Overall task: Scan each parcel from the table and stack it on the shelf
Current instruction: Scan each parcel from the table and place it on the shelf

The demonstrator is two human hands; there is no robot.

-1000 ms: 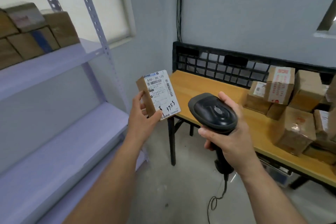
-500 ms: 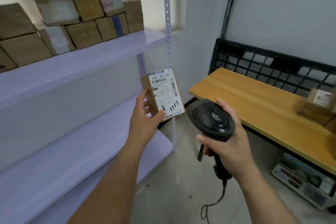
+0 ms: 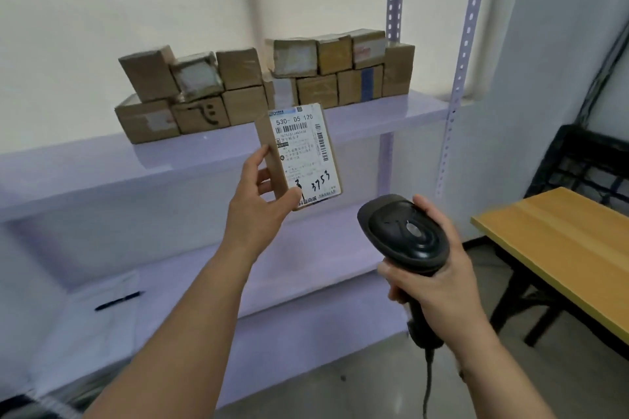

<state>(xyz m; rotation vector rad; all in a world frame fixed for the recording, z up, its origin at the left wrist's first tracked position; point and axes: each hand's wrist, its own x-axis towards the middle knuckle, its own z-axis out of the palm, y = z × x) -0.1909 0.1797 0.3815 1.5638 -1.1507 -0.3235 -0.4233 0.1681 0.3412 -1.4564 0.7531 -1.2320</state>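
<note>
Pen (image 3: 117, 301): 8 o'clock, on a white sheet (image 3: 102, 330), lower board of shelf (image 3: 78, 170).
Boxes (image 3: 238, 85): 12 o'clock, two tiers on the middle board.
Left hand (image 3: 258, 204): centre, grasping parcel (image 3: 303, 156) at its lower left corner; parcel upright, label facing camera, in the air before the shelf.
Scanner (image 3: 405, 234): 4 o'clock, handle clasped by right hand (image 3: 439, 286).
Table (image 3: 561, 241): 3 o'clock.

The left forearm (image 3: 190, 316) and right forearm (image 3: 503, 371) were bare, uncovered from the wrists back as far as could be seen. The left hand (image 3: 262, 214), nearer the shelf (image 3: 102, 163), and the right hand (image 3: 439, 286), farther from it, were bare too. A small dark spot sat on the right forearm's outer edge, too small to identify.
</note>
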